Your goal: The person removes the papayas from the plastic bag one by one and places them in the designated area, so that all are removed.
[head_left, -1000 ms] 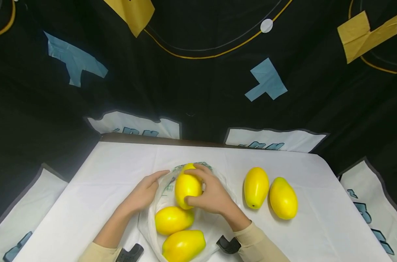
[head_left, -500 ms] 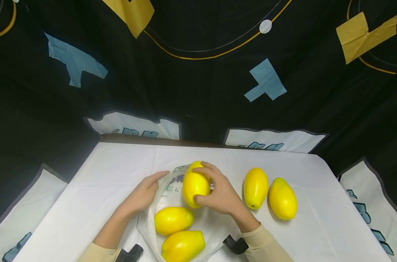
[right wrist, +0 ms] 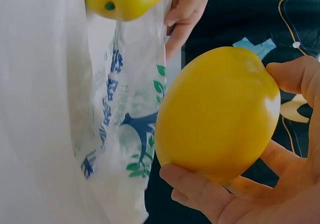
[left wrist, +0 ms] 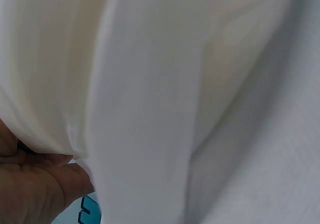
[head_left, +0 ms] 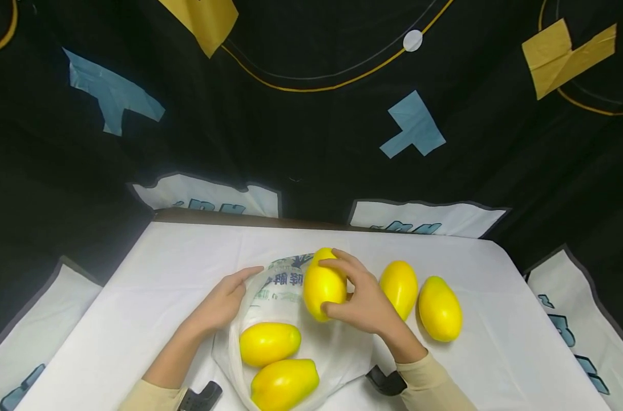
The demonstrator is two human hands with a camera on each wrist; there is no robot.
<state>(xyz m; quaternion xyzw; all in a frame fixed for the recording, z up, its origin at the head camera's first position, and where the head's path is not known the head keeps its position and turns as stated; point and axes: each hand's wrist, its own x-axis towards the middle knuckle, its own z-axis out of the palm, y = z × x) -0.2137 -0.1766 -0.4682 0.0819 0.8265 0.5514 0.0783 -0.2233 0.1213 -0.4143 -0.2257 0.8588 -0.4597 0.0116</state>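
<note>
My right hand (head_left: 360, 294) grips a smooth yellow oval fruit (head_left: 324, 285) between thumb and fingers, over the right side of a white plastic bag (head_left: 337, 348). In the right wrist view this fruit (right wrist: 217, 116) is beside the bag's printed wall (right wrist: 125, 114). The left hand (head_left: 221, 299) pinches the bag's left rim, holding the mouth wide; the left wrist view shows thumb and fingers (left wrist: 45, 189) meeting at the plastic (left wrist: 140, 108). Inside the bag lie two similar fruits, one farther back (head_left: 270, 343) and one nearer (head_left: 284, 383).
Two more yellow fruits stand side by side on the white table (head_left: 501, 331) to the right, one (head_left: 399, 288) partly behind the right hand, the other (head_left: 440, 309) farther right. A black curtain (head_left: 311, 148) with blue and gold patches hangs behind the table.
My right hand has carried the fruit rightward and slightly up, from over the bag's middle to its right side, uncovering more printing. The left hand has stayed at the rim.
</note>
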